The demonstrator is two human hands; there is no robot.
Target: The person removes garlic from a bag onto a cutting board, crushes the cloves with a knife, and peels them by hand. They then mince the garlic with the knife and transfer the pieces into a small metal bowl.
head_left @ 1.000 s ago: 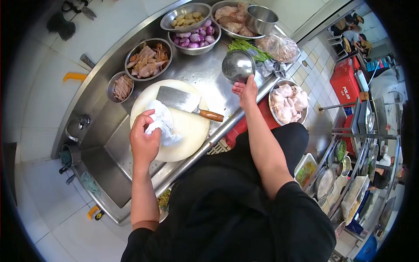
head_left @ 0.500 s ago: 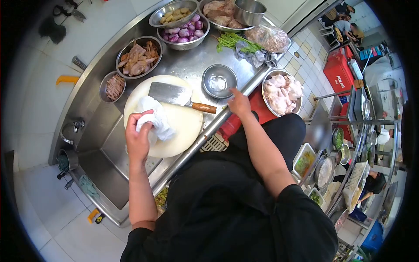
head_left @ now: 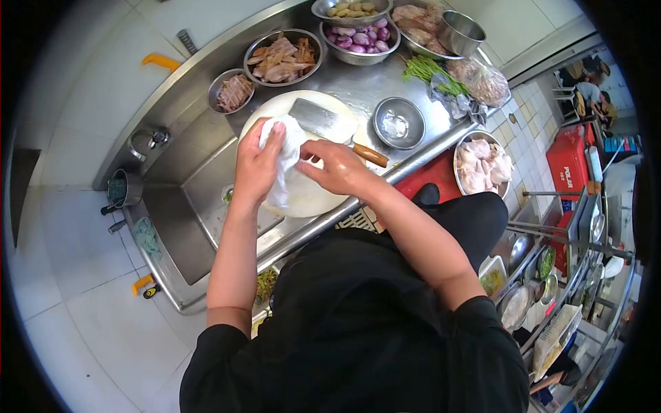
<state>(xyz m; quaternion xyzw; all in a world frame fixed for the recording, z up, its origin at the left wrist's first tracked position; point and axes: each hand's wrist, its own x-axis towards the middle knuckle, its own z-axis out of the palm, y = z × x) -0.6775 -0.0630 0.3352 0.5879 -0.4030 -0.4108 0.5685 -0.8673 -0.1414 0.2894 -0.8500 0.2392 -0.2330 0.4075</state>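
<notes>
My left hand [head_left: 256,165] is closed around a bunched white cloth [head_left: 292,141], which hangs down over the round white cutting board [head_left: 313,203]. From the right, my right hand [head_left: 336,168] reaches in close beside the cloth, its fingers bent and apart. Behind it a cleaver [head_left: 322,120] lies flat on the board, its wooden handle pointing to the right and partly covered by my right hand. A small steel bowl [head_left: 399,141] with a little clear contents stands right of the board.
Along the counter's back stand bowls of shredded meat [head_left: 234,93], cooked meat pieces [head_left: 284,58], red onions [head_left: 361,40] and raw meat [head_left: 416,24]. Green stalks [head_left: 434,74] lie near a plastic bag [head_left: 482,81]. A sink [head_left: 175,234] is at left. Raw chicken [head_left: 482,165] fills a low bowl at right.
My right hand has moved left from beside the small steel bowl to the cloth. My left hand still holds the cloth, now raised a little. The whole view has shifted.
</notes>
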